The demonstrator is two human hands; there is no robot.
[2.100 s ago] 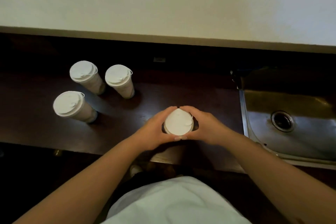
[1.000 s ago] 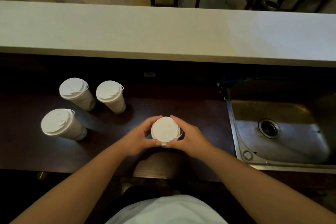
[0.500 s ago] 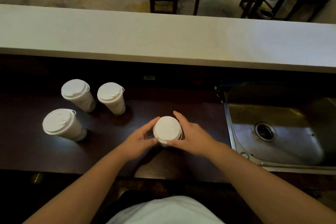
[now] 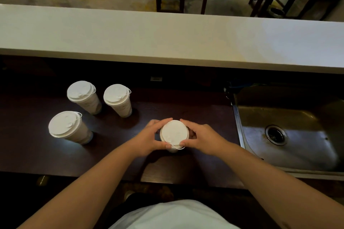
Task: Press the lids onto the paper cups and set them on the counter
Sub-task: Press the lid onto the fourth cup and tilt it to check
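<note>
Lid (image 4: pixel 174 133) sitting on the cup (image 4: pixel 172 149) on the dark counter (image 4: pixel 204 117), right of three capped cups (image 4: pixel 83 96). Left hand (image 4: pixel 149 138) and right hand (image 4: pixel 202 138) clamping its rim. Pressing evenly all round, keeping the cup upright, avoiding crushing.

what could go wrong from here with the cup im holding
1. Both hands, left and right, squeeze the held cup near its rim; pressing hard might buckle the paper wall, so the lid may not seat evenly.
2. The three lidded cups stand close on the left of the dark counter; an elbow swing while setting this one down could knock one over.
</note>
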